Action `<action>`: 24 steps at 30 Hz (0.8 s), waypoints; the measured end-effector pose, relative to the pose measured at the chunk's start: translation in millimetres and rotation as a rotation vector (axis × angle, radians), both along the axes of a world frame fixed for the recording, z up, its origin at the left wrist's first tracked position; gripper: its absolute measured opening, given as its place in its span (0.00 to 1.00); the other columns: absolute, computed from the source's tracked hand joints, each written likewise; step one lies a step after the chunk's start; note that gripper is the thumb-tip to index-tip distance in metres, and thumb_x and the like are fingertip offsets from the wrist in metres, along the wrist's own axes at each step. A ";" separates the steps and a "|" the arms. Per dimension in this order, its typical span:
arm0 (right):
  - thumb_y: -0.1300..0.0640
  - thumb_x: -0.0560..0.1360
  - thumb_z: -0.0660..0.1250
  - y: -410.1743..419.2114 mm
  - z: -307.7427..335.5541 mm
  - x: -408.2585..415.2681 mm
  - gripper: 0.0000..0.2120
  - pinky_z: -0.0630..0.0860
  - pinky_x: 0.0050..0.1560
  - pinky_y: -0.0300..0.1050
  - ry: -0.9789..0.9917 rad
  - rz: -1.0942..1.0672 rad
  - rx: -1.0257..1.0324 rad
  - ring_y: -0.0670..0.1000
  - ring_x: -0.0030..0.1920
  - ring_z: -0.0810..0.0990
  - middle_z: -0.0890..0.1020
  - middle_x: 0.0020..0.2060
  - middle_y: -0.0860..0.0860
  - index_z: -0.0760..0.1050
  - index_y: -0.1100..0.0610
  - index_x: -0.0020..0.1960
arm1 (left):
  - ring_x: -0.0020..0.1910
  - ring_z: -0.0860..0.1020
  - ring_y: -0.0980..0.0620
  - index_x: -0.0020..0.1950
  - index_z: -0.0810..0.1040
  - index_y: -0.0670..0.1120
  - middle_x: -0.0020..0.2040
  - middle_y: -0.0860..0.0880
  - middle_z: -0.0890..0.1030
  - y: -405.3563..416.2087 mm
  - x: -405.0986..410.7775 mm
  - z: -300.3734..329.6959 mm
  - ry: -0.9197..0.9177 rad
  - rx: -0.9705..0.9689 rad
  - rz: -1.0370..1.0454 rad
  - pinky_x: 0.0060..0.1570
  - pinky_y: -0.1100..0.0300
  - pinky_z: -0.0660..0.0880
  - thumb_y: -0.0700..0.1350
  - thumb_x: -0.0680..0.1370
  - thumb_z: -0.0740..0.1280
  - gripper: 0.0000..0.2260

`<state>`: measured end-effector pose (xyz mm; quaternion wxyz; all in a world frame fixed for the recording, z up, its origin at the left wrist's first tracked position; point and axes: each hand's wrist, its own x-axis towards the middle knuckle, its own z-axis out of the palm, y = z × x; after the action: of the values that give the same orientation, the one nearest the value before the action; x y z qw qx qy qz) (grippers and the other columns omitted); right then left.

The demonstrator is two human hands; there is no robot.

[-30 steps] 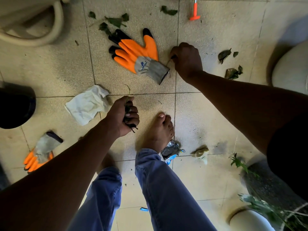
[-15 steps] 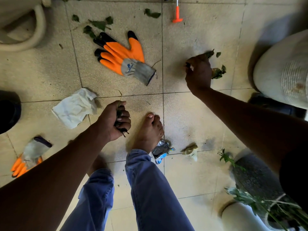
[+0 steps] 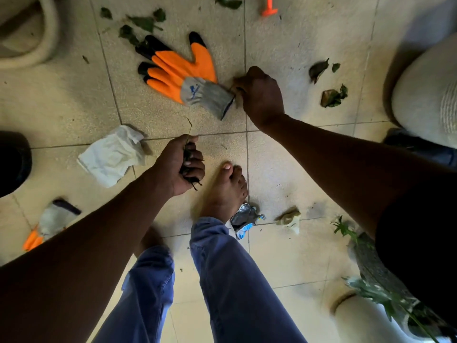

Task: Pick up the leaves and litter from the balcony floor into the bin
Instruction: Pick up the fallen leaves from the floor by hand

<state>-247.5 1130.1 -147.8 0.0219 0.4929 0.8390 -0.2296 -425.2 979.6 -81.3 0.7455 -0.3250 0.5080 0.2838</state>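
— Two hands busy: your left hand [image 3: 179,164] is clenched round a bunch of dark leaves [image 3: 189,167], held above the floor [image 3: 74,100] beside your bare foot [image 3: 222,191]. Your right hand [image 3: 259,95] is curled, knuckles up, at the cuff of the orange glove [image 3: 183,70]; something small may be pinched there, but I cannot tell what.

— Which step is that?

— Gathering, I judge, with nothing binned yet. More leaves lie near the glove's fingertips [image 3: 146,22] and to the right of your right hand [image 3: 332,96]. A crumpled tissue [image 3: 112,155] and a foil wrapper [image 3: 244,219] are litter on the floor.

— And the bin?

— A dark round container [image 3: 12,162] at the left edge may be it; its contents are too dark to see. Next, you need to lift the scrap cleanly, pass it to your left hand, then reach right.
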 end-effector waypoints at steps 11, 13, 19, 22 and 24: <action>0.71 0.72 0.62 3.2 -1.9 11.8 0.10 0.75 0.39 0.45 -0.107 -0.026 0.028 0.63 0.47 0.80 0.77 0.52 0.61 0.78 0.62 0.50 | 0.20 0.56 0.58 0.32 0.58 0.53 0.27 0.55 0.57 -7.4 -14.0 -4.5 0.015 -0.030 -0.044 0.20 0.67 0.51 0.47 0.80 0.62 0.19; 0.71 0.72 0.63 14.6 5.4 26.4 0.11 0.73 0.38 0.45 -0.109 -0.221 0.065 0.61 0.46 0.80 0.76 0.55 0.60 0.79 0.62 0.49 | 0.20 0.56 0.58 0.32 0.59 0.52 0.27 0.55 0.57 -4.5 -12.8 -3.7 0.011 -0.025 -0.049 0.21 0.67 0.50 0.47 0.80 0.62 0.19; 0.63 0.73 0.56 50.8 23.1 84.9 0.07 0.76 0.38 0.46 0.003 -0.743 0.240 0.52 0.39 0.80 0.79 0.50 0.60 0.65 0.52 0.40 | 0.20 0.56 0.58 0.32 0.59 0.53 0.28 0.55 0.58 3.5 -13.8 -7.1 -0.018 0.005 -0.074 0.20 0.65 0.51 0.48 0.81 0.62 0.19; 0.62 0.76 0.61 59.4 23.0 95.5 0.07 0.69 0.44 0.31 -0.148 -0.745 0.115 0.45 0.45 0.79 0.77 0.56 0.59 0.74 0.55 0.41 | 0.20 0.56 0.58 0.32 0.60 0.53 0.28 0.55 0.58 7.9 -12.3 -10.4 -0.023 0.008 -0.092 0.19 0.66 0.52 0.48 0.81 0.62 0.19; 0.62 0.78 0.60 58.5 16.6 95.3 0.09 0.76 0.46 0.42 -0.253 -0.722 0.164 0.51 0.42 0.79 0.79 0.50 0.56 0.70 0.53 0.40 | 0.20 0.56 0.58 0.32 0.60 0.53 0.28 0.55 0.58 8.5 -10.6 -13.0 -0.027 0.008 -0.098 0.18 0.66 0.52 0.48 0.81 0.62 0.19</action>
<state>-152.2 1188.6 -131.2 0.0038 0.7808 0.6180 -0.0920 -435.8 988.1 -94.3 0.7665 -0.3005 0.5121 0.2448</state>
